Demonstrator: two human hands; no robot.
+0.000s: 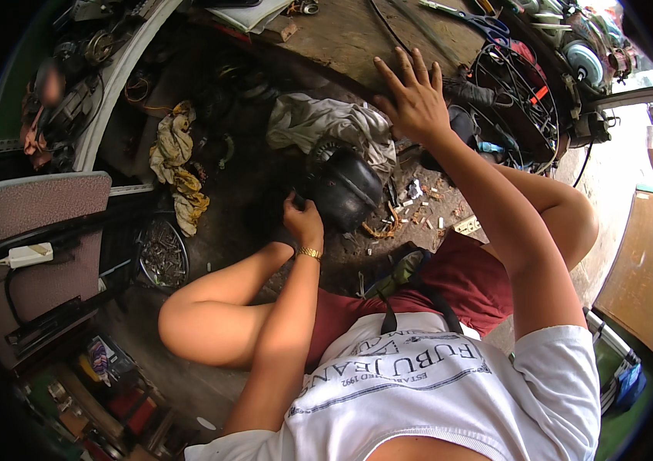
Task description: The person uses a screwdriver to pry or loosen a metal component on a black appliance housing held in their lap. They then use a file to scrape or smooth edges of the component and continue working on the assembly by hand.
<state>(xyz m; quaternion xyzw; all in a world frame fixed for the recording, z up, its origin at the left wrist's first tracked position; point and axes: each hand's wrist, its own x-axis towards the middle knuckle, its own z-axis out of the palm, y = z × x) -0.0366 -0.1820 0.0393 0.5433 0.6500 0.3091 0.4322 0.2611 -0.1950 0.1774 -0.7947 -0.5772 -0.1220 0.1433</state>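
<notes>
A black, rounded metal housing (348,188), like a motor or compressor shell, lies on the floor between my bent legs. A ring with a ribbed edge shows at its far left end. My left hand (305,223) is closed at the housing's left side, where dark shadow partly hides the fingertips. My right hand (416,98) holds nothing; its fingers are spread at the front edge of the wooden bench (342,42). A crumpled grey-white cloth (319,121) lies just beyond the housing.
A yellow-stained rag (175,157) and a round bowl of small metal pieces (163,253) are at left. Small debris (417,209) and a power strip (466,224) lie right of the housing. Blue-handled scissors (488,27) rest on the bench, beside coiled black cables (522,100).
</notes>
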